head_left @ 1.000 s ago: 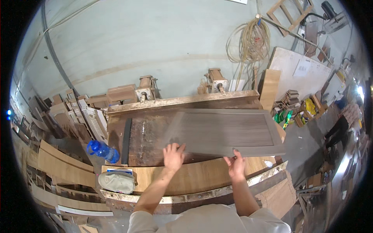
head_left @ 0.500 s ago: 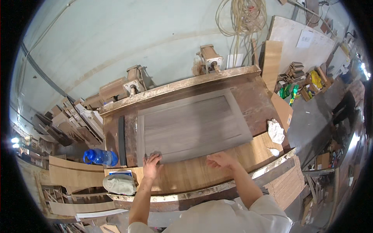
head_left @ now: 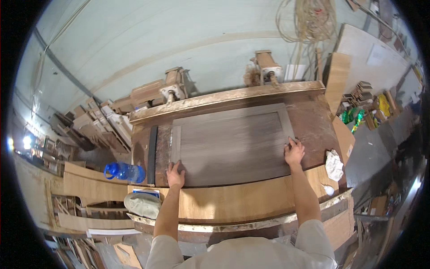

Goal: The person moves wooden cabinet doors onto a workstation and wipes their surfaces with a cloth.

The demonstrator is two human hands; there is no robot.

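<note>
A grey wood-grain cabinet door (head_left: pixel 228 145) with a framed panel lies flat on the brown bench top (head_left: pixel 316 121). At its near left corner, my left hand (head_left: pixel 175 175) rests with thumb and fingers apart against the edge. My right hand (head_left: pixel 294 151) touches the right side of the door, fingers spread and slightly bent. A light wood board (head_left: pixel 242 199) runs along the bench just in front of the door. To the left of the door lies a dark strip (head_left: pixel 152 154).
Two cylinder clamps (head_left: pixel 174 87) (head_left: pixel 268 67) stand behind a rusty metal bar (head_left: pixel 224 101). Left of the bench top are a blue bottle (head_left: pixel 125 172) and a cap (head_left: pixel 142 205). Crumpled white paper (head_left: pixel 333 165) lies at the right. Stacked boards (head_left: pixel 101 127) lean at the far left.
My right hand has moved forward and right, from above the front board to the door's right side. My left hand has shifted to the door's left edge. The whole view has shifted too.
</note>
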